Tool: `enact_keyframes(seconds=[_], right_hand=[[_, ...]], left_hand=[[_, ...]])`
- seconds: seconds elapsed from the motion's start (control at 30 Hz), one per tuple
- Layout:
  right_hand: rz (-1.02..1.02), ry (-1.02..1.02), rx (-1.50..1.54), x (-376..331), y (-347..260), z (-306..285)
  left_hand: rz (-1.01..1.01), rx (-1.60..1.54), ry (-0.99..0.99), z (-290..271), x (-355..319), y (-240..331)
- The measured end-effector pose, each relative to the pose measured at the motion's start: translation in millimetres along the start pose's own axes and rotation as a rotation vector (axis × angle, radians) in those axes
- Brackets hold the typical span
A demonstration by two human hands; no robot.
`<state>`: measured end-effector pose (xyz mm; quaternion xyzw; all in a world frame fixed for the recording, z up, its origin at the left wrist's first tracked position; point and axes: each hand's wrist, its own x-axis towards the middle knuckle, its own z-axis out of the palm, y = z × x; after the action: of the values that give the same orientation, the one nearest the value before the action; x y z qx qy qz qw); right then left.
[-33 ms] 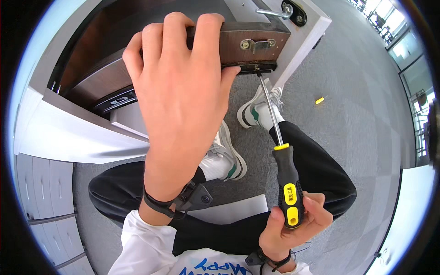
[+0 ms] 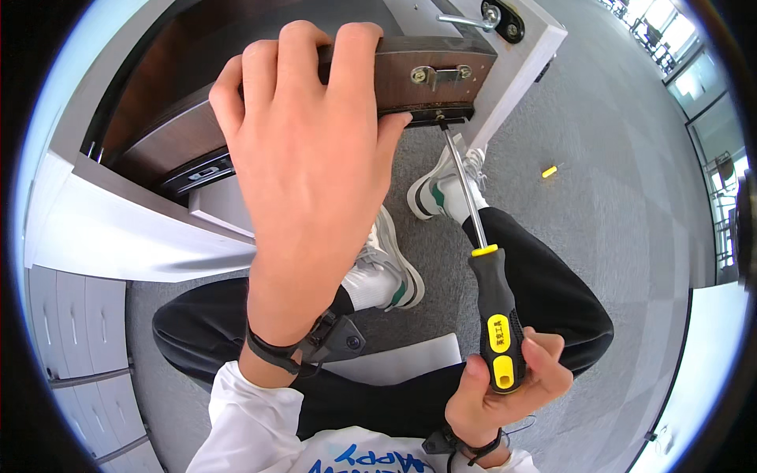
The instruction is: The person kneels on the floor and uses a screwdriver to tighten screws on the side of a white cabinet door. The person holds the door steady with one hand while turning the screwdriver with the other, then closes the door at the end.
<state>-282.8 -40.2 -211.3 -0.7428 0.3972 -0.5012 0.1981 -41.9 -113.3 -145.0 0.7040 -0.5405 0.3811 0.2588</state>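
Observation:
My left hand [image 2: 303, 150] grips the side of a brown wooden drawer [image 2: 189, 130], with fingers hooked over its top edge and the thumb low on the face. A black drawer slide [image 2: 201, 171] runs along the bottom of that side. Between thumb and fingertips my right hand [image 2: 505, 386] holds a screwdriver [image 2: 495, 299] by the end of its black and yellow handle. The metal shaft points up and away, and its tip meets a screw [image 2: 440, 116] near the slide's front end. A small metal bracket [image 2: 441, 76] is screwed on above it.
The drawer's white front panel [image 2: 516, 67] carries a black lock with a metal rod [image 2: 465, 21]. A small yellow-handled screwdriver [image 2: 550, 171] lies on the grey floor [image 2: 583, 260] to the right. My legs and white shoes [image 2: 453, 189] are below the drawer. White cabinets [image 2: 79, 319] stand at left.

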Motion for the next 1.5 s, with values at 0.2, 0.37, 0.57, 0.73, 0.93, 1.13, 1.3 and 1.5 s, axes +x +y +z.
enact_keyframes(seconds=[0.2, 0.37, 0.57, 0.73, 0.93, 1.13, 1.3, 1.5], right_hand=[[-0.201, -0.052, -0.152, 8.2, 3.9, -1.3], [0.115, -0.015, 0.148, -4.1, -0.6, 10.9], [0.072, -0.020, 0.009, -7.6, 0.3, -0.4], [-0.124, -0.070, -0.103, 6.0, 1.7, -4.9], [0.107, 0.091, 0.258, 6.6, 1.0, 0.0], [0.214, 0.032, -0.137, -0.9, -6.9, -5.6], [-0.103, -0.198, -0.205, 6.5, -11.2, -15.2], [0.076, -0.166, 0.050, 16.2, -16.4, -6.0]], left_hand=[[-0.011, 0.014, -0.015, -3.1, 0.5, 2.2], [-0.013, 0.012, -0.013, -3.0, 0.4, 1.9], [-0.004, 0.007, 0.002, 0.5, 2.6, 1.9], [0.000, 0.029, -0.006, -0.3, 1.9, 1.0], [0.001, 0.010, -0.024, -1.9, 1.7, 0.1], [0.003, 0.021, -0.020, -3.8, -0.1, 2.5], [-0.001, 0.006, -0.017, -2.5, 1.2, 2.3], [-0.005, 0.010, -0.026, -4.7, -0.4, 1.9]])
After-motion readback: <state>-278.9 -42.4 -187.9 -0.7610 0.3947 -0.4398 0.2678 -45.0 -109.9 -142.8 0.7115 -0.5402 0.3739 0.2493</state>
